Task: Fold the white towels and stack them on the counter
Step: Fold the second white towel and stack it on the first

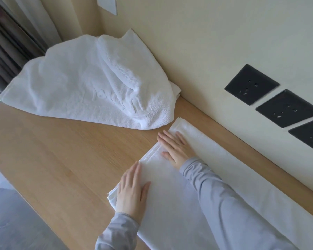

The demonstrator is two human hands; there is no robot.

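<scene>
A long white towel, folded lengthwise, lies flat on the wooden counter beside the wall. My left hand presses flat on its near corner, fingers straight. My right hand lies flat near the towel's far end, fingers spread and straight. Further back, a loose heap of white towels sits on the counter in the corner, rumpled and unfolded.
Three black wall sockets are set in the cream wall to the right. Dark curtains hang at the far left. The counter's front edge runs diagonally at the lower left, with grey floor below.
</scene>
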